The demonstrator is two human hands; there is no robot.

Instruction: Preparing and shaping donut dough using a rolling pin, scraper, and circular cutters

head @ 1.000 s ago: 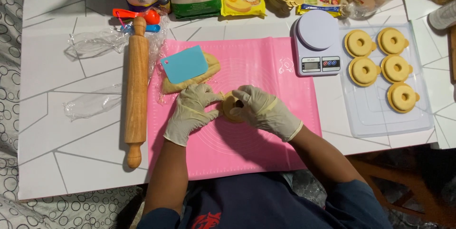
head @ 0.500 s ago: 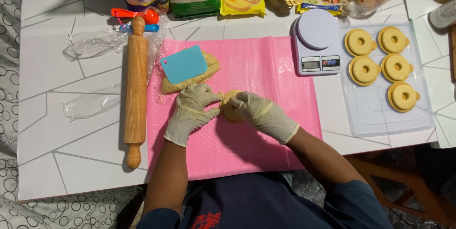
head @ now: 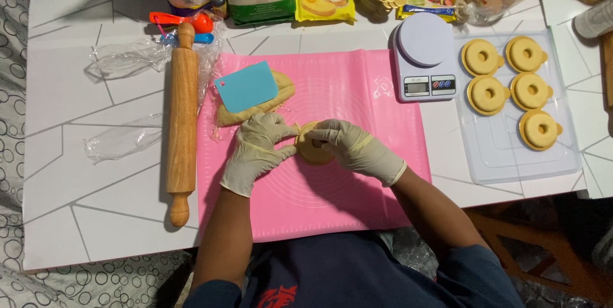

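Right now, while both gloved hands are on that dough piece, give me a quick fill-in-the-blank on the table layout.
1. The left hand and right hand press a round dough piece on the ____ mat.
2. The blue scraper lies on the ____.
3. The clear tray holds ____ ring-shaped moulds.
4. The rolling pin lies ____ of the mat.

Missing words: pink; dough slab; five; left

White bench (head: 76, 206) with thin grey geometric lines spans the view. Grey fabric with a black circle pattern (head: 13, 155) borders its left side. Lighting is even, overhead. Dark floor lies lower right.
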